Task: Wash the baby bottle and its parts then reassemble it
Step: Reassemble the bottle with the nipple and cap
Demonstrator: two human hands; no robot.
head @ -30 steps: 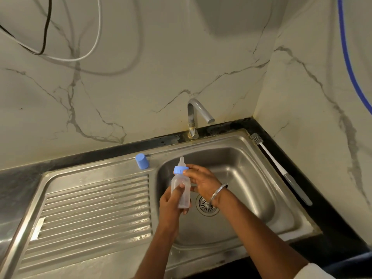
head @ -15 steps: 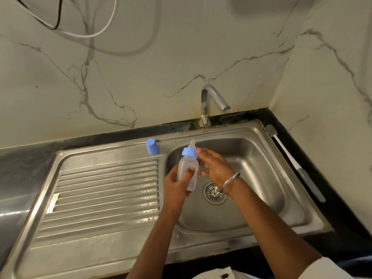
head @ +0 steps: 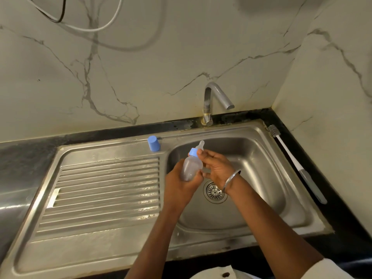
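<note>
Bottle (head: 191, 167) tilted further, base lost in L hand (head: 179, 185)

Held both hands close together, forearms angled in from below.
Gripped bottle (head: 190, 167) w/ L hand (head: 180, 185) from underneath, fingers curled round lower half. Set R hand (head: 217, 168) just beside it, fingertips (head: 200, 154) against blue collar (head: 192, 152), thumb lower, nr bottle base; couldn't tell if pinching. Wore metal bangle (head: 231, 180) on R wrist; forearms bare, pale sleeve (head: 330, 268) at R elbow.
</note>
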